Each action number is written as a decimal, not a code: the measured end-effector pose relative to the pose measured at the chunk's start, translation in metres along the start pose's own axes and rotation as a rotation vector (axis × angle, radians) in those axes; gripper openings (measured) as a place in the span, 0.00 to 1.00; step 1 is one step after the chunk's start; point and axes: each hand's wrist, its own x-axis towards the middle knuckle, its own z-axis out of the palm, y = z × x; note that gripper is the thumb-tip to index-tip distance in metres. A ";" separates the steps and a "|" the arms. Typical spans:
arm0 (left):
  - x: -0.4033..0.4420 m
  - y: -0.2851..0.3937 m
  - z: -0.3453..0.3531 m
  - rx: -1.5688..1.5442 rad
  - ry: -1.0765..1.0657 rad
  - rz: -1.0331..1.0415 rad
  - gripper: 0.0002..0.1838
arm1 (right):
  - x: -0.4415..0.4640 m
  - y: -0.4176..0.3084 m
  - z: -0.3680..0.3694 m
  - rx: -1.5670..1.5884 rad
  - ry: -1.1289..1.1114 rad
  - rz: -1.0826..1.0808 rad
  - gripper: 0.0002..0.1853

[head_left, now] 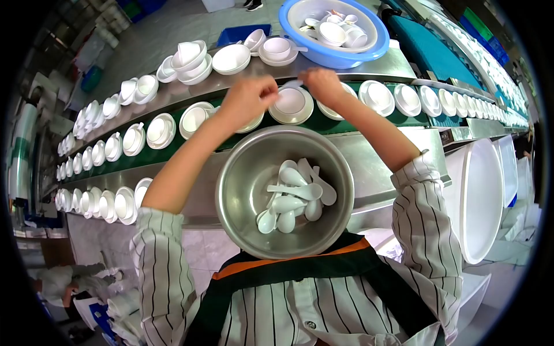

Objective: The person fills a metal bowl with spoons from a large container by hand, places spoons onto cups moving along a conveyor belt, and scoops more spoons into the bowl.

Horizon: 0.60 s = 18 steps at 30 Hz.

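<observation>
My right hand [324,85], somewhat blurred, pinches what looks like a white spoon [293,84] at the far rim of a set of white dishes [290,102] on the green conveyor belt. To the left, my left hand [249,99] hovers over the neighbouring set, its fingers curled together; whether anything is in them is hidden. Below both hands, close to my body, stands a round steel basin [236,213]. Several white spoons [294,193] lie heaped in it, pointing in different directions.
Stacked bowls and saucers line the belt [222,138] on both sides. Behind it, a steel ledge [398,63] carries more bowls [231,59] and a blue tub [378,52] of bowls and spoons. A large white tub [482,202] stands at right. Another person [60,285] is at lower left.
</observation>
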 end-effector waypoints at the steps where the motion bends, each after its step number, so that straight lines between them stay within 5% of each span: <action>1: -0.015 0.022 -0.006 -0.035 -0.134 -0.042 0.07 | -0.001 -0.003 0.010 -0.026 -0.073 -0.119 0.09; 6: -0.100 0.048 0.034 0.136 -0.542 0.147 0.15 | 0.003 -0.037 -0.018 0.216 0.315 -0.284 0.08; 9: -0.118 0.037 0.056 0.190 -0.612 0.077 0.15 | -0.008 -0.070 -0.067 0.407 0.186 -0.461 0.07; 13: -0.113 0.050 0.032 0.166 -0.769 -0.004 0.11 | -0.047 -0.108 -0.088 0.346 -0.453 -0.604 0.07; 16: -0.100 0.073 -0.012 -0.043 -0.663 -0.117 0.09 | -0.078 -0.118 -0.078 0.145 -0.715 -0.619 0.08; 18: -0.086 0.085 -0.041 -0.170 -0.553 -0.259 0.07 | -0.096 -0.121 -0.076 0.185 -0.583 -0.596 0.08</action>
